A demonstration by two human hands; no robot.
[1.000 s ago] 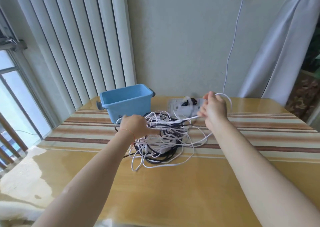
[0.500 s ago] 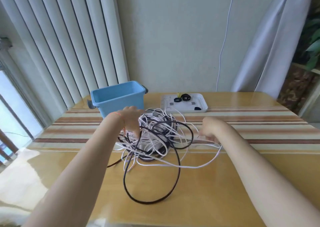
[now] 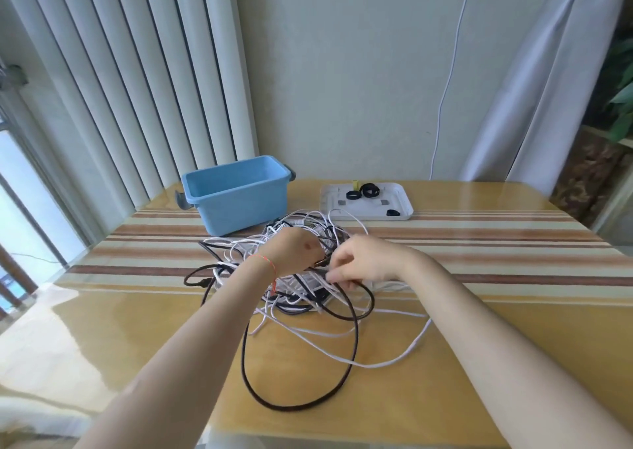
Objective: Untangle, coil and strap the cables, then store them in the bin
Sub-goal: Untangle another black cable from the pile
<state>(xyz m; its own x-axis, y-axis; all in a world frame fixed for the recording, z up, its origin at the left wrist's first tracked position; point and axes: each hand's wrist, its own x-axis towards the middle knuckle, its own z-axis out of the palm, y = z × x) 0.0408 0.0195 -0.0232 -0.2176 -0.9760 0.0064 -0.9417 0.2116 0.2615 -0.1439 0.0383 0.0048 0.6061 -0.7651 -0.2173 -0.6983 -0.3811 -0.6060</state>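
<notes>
Your left hand [image 3: 294, 251] sits on top of the tangled cables [image 3: 301, 277] in the middle of the table [image 3: 479, 363], back of the hand up. Its fingers curl down into the pile, hidden behind the hand, so you can't tell what they hold. A thin red string bracelet [image 3: 265, 263] is on that wrist.

Your right hand [image 3: 363, 260] is just beside the left, touching the pile from the right. Its fingers [image 3: 337, 275] curl down and pinch at strands at the tangle's near edge; which strand can't be made out.

The tangle is mixed white and black cables, all knotted, none coiled or strapped. One long black cable loop [image 3: 301, 404] trails out toward you across the bare wood. A white cable loop [image 3: 407, 356] sweeps out to the right and front.

The blue bin [image 3: 239, 205] stands behind the pile to the left, near the back table edge, open top, nothing visible inside. A white tray [image 3: 404, 205] lies behind the pile to the right with black straps [image 3: 370, 191] rolled into rings on it, plus a small yellow piece.

A striped runner [image 3: 496, 246] crosses the table under the pile. Another white cord [image 3: 448, 81] hangs down the wall behind.
</notes>
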